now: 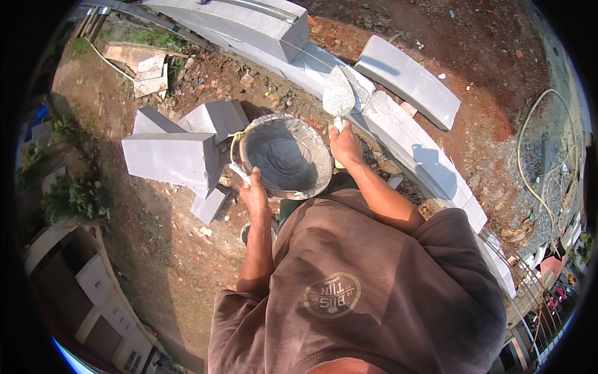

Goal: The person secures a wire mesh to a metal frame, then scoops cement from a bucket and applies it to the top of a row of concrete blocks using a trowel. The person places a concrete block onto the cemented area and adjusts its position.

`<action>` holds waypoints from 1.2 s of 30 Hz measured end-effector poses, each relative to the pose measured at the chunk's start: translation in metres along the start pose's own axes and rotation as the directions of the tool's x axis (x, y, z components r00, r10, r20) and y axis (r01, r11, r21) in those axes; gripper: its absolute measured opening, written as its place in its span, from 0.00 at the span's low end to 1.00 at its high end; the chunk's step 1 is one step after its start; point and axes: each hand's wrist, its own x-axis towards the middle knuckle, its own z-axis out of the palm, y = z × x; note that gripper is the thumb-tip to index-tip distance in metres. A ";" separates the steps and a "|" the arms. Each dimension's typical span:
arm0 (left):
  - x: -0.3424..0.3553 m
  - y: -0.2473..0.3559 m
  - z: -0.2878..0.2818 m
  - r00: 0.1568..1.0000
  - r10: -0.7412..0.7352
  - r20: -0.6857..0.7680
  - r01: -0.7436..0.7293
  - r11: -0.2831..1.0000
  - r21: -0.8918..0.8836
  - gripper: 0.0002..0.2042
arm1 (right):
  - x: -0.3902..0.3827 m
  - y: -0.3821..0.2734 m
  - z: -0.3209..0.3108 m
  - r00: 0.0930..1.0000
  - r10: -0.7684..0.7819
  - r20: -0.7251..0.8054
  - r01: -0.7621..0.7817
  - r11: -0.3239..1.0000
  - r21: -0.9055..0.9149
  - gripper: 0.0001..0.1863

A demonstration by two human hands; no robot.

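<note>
My left hand (pixel 254 192) is closed at the left side of a round bucket (pixel 325 177), by its pale handle grip (pixel 239 172), with the thumb up against the rim. Wet grey mortar (pixel 280 163) lies inside, and dried mortar crusts the rim. In my right hand (pixel 346 144) is a trowel (pixel 338 93), held by its handle just right of the bucket. Its blade points away from me, coated in pale mortar, over the edge of a low wall of grey blocks (pixel 430 159). My right fingers are partly hidden behind the handle.
Loose grey blocks (pixel 168 156) are piled on the dirt left of the bucket. Another long block (pixel 408 78) lies beyond the wall. One large block (pixel 249 22) sits on the wall's far part, and a string (pixel 311 55) runs along it. Broken boards (pixel 149 75) lie at far left.
</note>
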 end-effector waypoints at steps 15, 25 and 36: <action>0.018 -0.013 0.006 0.998 0.061 0.032 -0.061 0.998 -0.008 0.14 | 0.037 0.005 0.056 0.978 -0.210 -0.004 0.209 0.972 0.110 0.28; 0.013 -0.014 0.012 0.999 0.002 0.046 -0.003 0.999 0.037 0.14 | -0.016 0.105 -0.014 0.982 -0.014 -0.189 0.024 0.999 0.046 0.27; 0.012 -0.013 0.021 0.996 0.032 0.086 -0.035 0.999 0.035 0.14 | 0.043 -0.004 -0.005 0.995 0.017 0.101 -0.092 0.579 0.810 0.30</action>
